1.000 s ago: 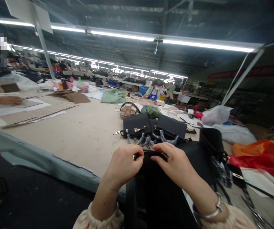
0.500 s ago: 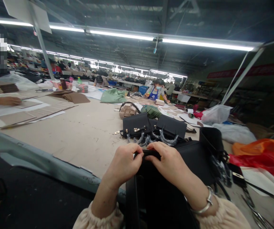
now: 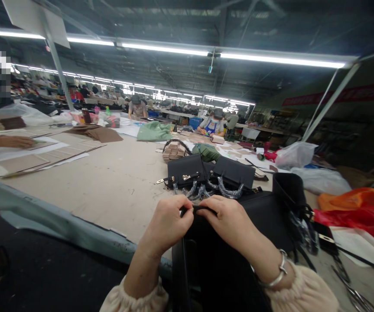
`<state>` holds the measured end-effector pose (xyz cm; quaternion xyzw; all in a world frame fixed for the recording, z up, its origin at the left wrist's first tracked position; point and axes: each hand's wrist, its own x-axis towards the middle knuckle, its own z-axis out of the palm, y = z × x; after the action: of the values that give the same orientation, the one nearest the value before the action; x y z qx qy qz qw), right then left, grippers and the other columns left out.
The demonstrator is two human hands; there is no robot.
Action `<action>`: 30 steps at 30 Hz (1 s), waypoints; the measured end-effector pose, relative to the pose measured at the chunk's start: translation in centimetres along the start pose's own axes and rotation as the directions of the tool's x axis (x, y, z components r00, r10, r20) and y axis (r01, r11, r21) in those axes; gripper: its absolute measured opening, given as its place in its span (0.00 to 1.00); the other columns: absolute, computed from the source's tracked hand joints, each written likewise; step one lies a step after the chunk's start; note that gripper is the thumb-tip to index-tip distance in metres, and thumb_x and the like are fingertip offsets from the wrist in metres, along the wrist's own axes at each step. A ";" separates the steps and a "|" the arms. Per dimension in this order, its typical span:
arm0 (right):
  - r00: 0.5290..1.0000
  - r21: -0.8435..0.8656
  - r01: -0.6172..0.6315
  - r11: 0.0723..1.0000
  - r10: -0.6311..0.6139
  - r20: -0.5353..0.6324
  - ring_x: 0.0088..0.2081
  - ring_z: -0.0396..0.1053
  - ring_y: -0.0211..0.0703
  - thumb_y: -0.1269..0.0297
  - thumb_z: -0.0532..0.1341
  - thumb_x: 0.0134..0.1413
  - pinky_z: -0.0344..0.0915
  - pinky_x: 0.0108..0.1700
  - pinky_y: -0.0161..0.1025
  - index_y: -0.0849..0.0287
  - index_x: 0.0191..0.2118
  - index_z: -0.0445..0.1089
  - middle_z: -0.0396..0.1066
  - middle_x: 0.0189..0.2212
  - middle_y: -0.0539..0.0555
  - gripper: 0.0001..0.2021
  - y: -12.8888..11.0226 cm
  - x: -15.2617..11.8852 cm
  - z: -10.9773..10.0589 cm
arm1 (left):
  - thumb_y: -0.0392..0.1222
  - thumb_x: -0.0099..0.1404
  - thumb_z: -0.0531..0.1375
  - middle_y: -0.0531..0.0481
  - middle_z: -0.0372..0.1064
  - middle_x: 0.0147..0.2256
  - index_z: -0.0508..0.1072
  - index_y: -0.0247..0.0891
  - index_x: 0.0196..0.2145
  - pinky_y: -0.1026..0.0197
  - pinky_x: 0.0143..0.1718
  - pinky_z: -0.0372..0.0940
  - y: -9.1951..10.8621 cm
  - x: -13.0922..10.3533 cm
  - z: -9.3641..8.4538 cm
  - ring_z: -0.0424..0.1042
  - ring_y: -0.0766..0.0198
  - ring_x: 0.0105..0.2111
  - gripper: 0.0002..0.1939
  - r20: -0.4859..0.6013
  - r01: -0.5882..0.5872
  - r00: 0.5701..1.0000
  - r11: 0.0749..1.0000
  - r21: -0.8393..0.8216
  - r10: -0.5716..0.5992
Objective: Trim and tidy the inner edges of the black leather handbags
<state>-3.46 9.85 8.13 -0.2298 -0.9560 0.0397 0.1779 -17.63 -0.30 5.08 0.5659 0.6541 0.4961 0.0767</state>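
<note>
A black handbag [image 3: 219, 268] stands in front of me at the table's near edge, its opening towards me and its inside dark. My left hand [image 3: 173, 219] pinches the bag's far rim between thumb and fingers. Close beside it, my right hand [image 3: 227, 219] grips the same rim, thumb on the near side and fingers over the top. Just beyond my hands lie black handbags [image 3: 187, 169] with gold clasps and plastic-wrapped handles [image 3: 230, 190]. Another dark bag piece [image 3: 289, 190] rests to the right of my right hand.
Scissors [image 3: 357, 297] lie at the lower right near white paper [image 3: 359, 245] and orange plastic [image 3: 362, 201]. Brown panels [image 3: 27, 162] spread at left, where a co-worker's hand [image 3: 14, 141] rests. A green cloth [image 3: 154, 131] and another worker [image 3: 211, 125] are farther back.
My right hand's fingers have drawn closer down on the rim; both hands otherwise stay nearly in place. The co-worker's hand at left has slid slightly right.
</note>
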 end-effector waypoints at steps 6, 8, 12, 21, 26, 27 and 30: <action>0.999 -0.045 -0.016 0.999 0.018 0.029 0.36 0.70 0.39 0.64 0.57 0.59 0.60 0.38 0.33 0.52 0.36 0.73 0.72 0.32 0.48 0.07 -0.5 0.0 -0.2 | 0.32 0.55 0.55 0.53 0.72 0.29 0.70 0.38 0.25 0.65 0.35 0.63 0.1 0.1 -0.1 0.70 0.66 0.31 0.06 -0.016 0.020 1.000 1.000 -0.014 -0.020; 0.999 -0.056 -0.024 0.998 0.026 0.036 0.36 0.70 0.39 0.64 0.57 0.58 0.60 0.37 0.33 0.53 0.34 0.73 0.72 0.31 0.48 0.07 -0.6 0.1 -0.3 | 0.32 0.55 0.55 0.53 0.72 0.29 0.70 0.38 0.25 0.66 0.35 0.63 0.1 0.1 -0.1 0.70 0.66 0.30 0.06 -0.009 0.025 1.000 1.000 -0.017 -0.025; 0.998 -0.011 -0.026 1.000 0.027 0.055 0.35 0.69 0.38 0.64 0.58 0.57 0.59 0.37 0.33 0.54 0.32 0.73 0.71 0.30 0.48 0.07 -0.6 0.5 -0.5 | 0.33 0.56 0.54 0.54 0.72 0.28 0.69 0.38 0.26 0.66 0.33 0.63 -0.1 0.0 -0.3 0.70 0.67 0.30 0.05 0.028 0.053 0.998 0.998 -0.044 -0.051; 0.996 0.069 -0.073 0.995 0.070 0.047 0.32 0.67 0.37 0.64 0.59 0.54 0.58 0.35 0.32 0.55 0.27 0.71 0.70 0.28 0.47 0.07 0.3 0.8 -0.4 | 0.39 0.58 0.56 0.52 0.74 0.31 0.72 0.40 0.33 0.64 0.31 0.60 0.4 -0.4 -1.0 0.71 0.63 0.31 0.06 0.156 0.130 0.976 0.984 0.125 -0.149; 0.993 0.021 -0.116 0.993 0.116 0.036 0.33 0.68 0.38 0.63 0.59 0.54 0.58 0.35 0.33 0.55 0.28 0.72 0.72 0.29 0.48 0.07 -0.1 0.9 -0.5 | 0.41 0.61 0.53 0.49 0.72 0.27 0.71 0.40 0.30 0.62 0.26 0.52 1.4 -0.9 -0.7 0.69 0.62 0.26 0.08 0.129 0.062 0.984 0.912 0.406 -0.124; 0.992 0.006 -0.121 0.993 0.120 0.035 0.33 0.68 0.38 0.63 0.58 0.55 0.57 0.35 0.33 0.55 0.28 0.72 0.72 0.29 0.48 0.07 -0.2 0.9 -0.5 | 0.40 0.61 0.53 0.49 0.72 0.26 0.71 0.40 0.29 0.62 0.26 0.51 1.6 -1.0 -0.5 0.69 0.62 0.26 0.08 0.129 0.055 0.984 0.895 0.443 -0.124; 0.990 -0.045 -0.136 0.990 0.137 0.028 0.34 0.68 0.39 0.63 0.58 0.55 0.57 0.35 0.34 0.55 0.28 0.71 0.72 0.30 0.49 0.08 -0.4 0.9 -0.5 | 0.40 0.62 0.51 0.48 0.70 0.25 0.69 0.40 0.27 0.61 0.25 0.48 1.9 -0.9 -0.2 0.69 0.60 0.25 0.09 0.135 0.029 0.984 0.856 0.515 -0.114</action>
<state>-4.19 9.86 8.98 -0.2979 -0.9413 0.0347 0.1550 -16.21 -1.42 6.14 0.5792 0.7745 0.2543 -0.0052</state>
